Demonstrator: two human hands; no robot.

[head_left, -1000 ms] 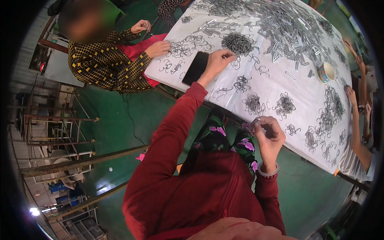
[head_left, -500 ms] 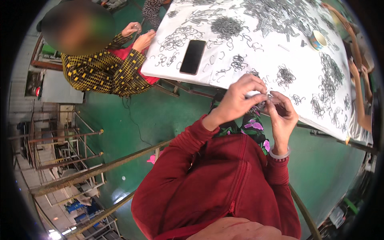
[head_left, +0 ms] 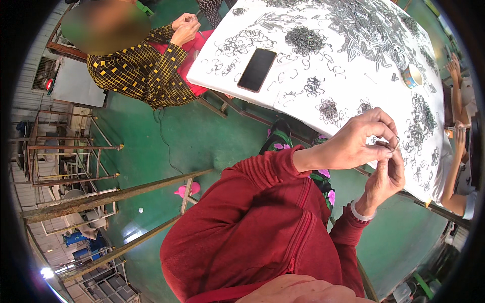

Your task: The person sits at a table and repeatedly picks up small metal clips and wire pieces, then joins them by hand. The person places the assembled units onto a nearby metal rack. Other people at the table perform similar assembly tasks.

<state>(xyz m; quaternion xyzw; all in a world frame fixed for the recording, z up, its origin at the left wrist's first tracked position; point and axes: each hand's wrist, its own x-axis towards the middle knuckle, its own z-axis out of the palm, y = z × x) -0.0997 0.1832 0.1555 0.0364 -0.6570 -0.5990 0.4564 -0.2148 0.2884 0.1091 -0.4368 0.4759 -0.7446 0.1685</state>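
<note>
Both of the person's hands meet in front of the chest, just at the near edge of the table (head_left: 237,81). The left hand (head_left: 353,144) has its thumb and fingers pinched together on a small bent wire clip (head_left: 395,145), and the right hand (head_left: 386,177), with a pale band on its wrist, closes its fingertips on the same clip from below; the two hands touch at the fingertips. The clip is too small to make out its exact shape.

The table is covered with one white sheet. On it lies one black phone (head_left: 257,69), face up, near the left edge. Around it sit many loose wire clips in small clusters, with one dense dark heap (head_left: 304,39) beyond the phone and one broad spread of straight silver metal pieces (head_left: 369,25) across the far side. One roll of tape (head_left: 411,77) stands toward the right.

One co-worker in a yellow-checked black top (head_left: 136,70) sits at the left corner, hands together. A second person's forearms (head_left: 457,101) reach in from the right edge.
</note>
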